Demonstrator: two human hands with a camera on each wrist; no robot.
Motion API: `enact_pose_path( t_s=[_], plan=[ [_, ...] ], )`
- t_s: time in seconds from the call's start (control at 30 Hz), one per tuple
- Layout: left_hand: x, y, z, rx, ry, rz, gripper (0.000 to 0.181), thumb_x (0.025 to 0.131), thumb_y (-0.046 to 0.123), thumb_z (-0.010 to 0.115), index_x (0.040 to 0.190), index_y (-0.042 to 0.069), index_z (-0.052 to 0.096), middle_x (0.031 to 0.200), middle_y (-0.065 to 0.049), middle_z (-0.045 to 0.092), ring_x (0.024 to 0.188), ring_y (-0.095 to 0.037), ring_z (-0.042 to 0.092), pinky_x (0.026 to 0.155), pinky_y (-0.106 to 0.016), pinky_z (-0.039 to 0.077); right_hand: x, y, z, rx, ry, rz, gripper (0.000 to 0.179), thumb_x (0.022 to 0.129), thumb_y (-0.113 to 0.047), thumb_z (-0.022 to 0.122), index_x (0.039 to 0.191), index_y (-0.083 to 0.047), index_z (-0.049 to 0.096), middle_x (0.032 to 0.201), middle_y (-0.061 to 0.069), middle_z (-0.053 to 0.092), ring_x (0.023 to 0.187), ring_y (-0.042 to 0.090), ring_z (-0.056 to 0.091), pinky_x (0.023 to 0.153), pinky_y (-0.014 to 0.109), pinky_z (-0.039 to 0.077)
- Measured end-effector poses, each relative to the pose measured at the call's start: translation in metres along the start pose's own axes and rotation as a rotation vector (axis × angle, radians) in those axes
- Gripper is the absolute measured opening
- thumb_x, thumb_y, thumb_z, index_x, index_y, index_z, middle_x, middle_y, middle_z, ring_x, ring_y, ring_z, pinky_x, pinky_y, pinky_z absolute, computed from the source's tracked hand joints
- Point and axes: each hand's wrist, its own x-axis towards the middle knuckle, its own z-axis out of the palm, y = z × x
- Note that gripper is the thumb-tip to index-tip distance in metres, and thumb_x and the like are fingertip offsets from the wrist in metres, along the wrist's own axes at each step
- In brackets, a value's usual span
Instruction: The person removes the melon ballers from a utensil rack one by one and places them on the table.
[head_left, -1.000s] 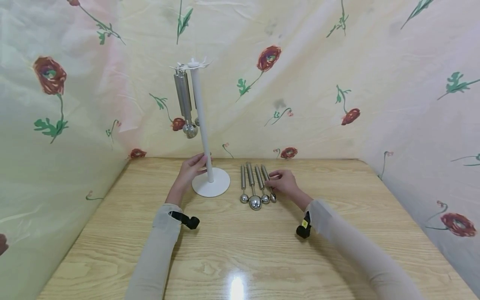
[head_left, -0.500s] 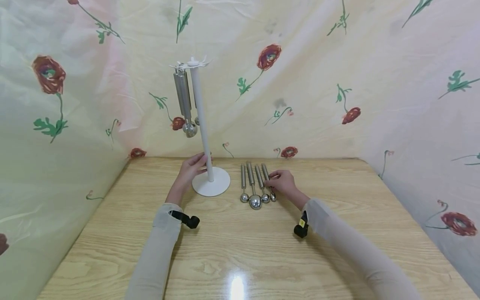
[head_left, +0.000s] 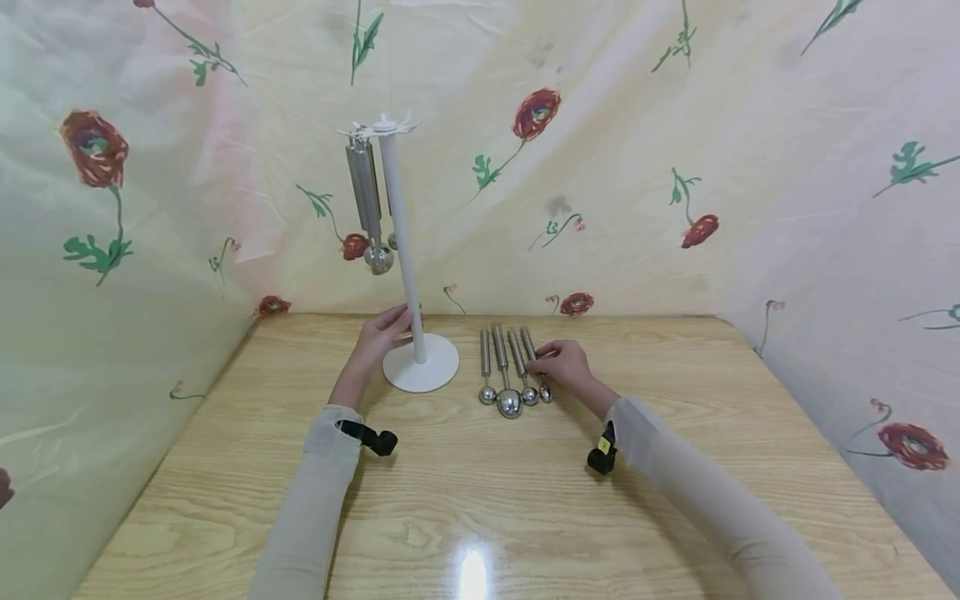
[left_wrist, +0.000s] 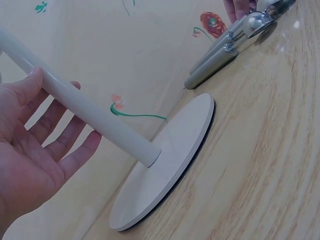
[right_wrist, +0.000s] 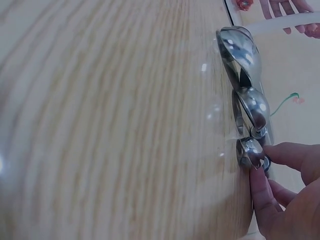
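Observation:
My left hand (head_left: 378,337) holds the lower pole (left_wrist: 90,107) of a white utensil stand, thumb on one side and fingers behind. The stand's round base (head_left: 405,379) sits on the table. Several steel scoops (head_left: 366,187) hang from the hooks at its top left. To its right, several more lie side by side, handles away from me, the biggest having an oval bowl (head_left: 509,405). My right hand (head_left: 566,364) pinches the rightmost, smallest scoop (head_left: 545,392) between thumb and fingers. In the right wrist view those fingertips are right by its bowl (right_wrist: 250,151).
The wood-grain table (head_left: 450,492) stretches in front of both arms. A flowered cloth (head_left: 637,250) stands behind the table and along both sides. Each wrist carries a black strap-on camera (head_left: 384,442).
My right wrist has shifted slightly left, its fingers staying at the same scoop. My left hand and the stand keep their place.

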Motion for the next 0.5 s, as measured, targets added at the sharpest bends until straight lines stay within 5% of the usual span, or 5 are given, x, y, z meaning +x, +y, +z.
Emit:
enact_pose_path(
  t_s=[0.1, 0.23, 0.33, 0.5],
  plan=[
    [0.0, 0.0004, -0.0015, 0.002, -0.015, 0.0, 0.05, 0.105, 0.034, 0.057, 0.146, 0.005, 0.053, 0.117, 0.006, 0.07, 0.116, -0.013, 0.062, 0.114, -0.047, 0.049, 0.0002, 0.0006, 0.0012, 0.008, -0.01, 0.024, 0.039, 0.088, -0.009, 0.079, 0.119, 0.009, 0.065, 0.095, 0.013, 0.072, 0.071, 0.01, 0.066, 0.064, 0.023, 0.062],
    [0.0021, 0.0008, -0.0015, 0.004, -0.056, 0.02, 0.048, 0.107, 0.032, 0.054, 0.147, 0.007, 0.053, 0.115, 0.008, 0.07, 0.129, -0.03, 0.057, 0.116, -0.051, 0.046, -0.0006, 0.0012, -0.0006, 0.032, -0.039, 0.028, 0.041, 0.091, -0.008, 0.076, 0.124, 0.011, 0.061, 0.094, 0.008, 0.071, 0.071, 0.008, 0.066, 0.065, 0.023, 0.062],
    [0.0039, 0.0005, -0.0008, 0.033, -0.111, 0.052, 0.046, 0.109, 0.029, 0.048, 0.15, 0.009, 0.049, 0.126, -0.003, 0.069, 0.138, -0.042, 0.049, 0.119, -0.056, 0.041, -0.0001, 0.0016, -0.0011, 0.058, -0.058, 0.031, 0.041, 0.092, -0.008, 0.074, 0.125, 0.013, 0.06, 0.096, 0.009, 0.071, 0.071, 0.009, 0.066, 0.067, 0.025, 0.064],
    [0.0076, -0.0004, 0.0034, 0.087, -0.128, 0.103, 0.036, 0.11, 0.022, 0.043, 0.141, 0.005, 0.053, 0.135, -0.023, 0.06, 0.135, -0.042, 0.052, 0.118, -0.054, 0.043, -0.0014, 0.0008, -0.0018, 0.053, -0.06, 0.048, 0.041, 0.095, -0.011, 0.071, 0.127, 0.011, 0.06, 0.108, 0.017, 0.071, 0.076, 0.012, 0.066, 0.073, 0.025, 0.064]
  ],
)
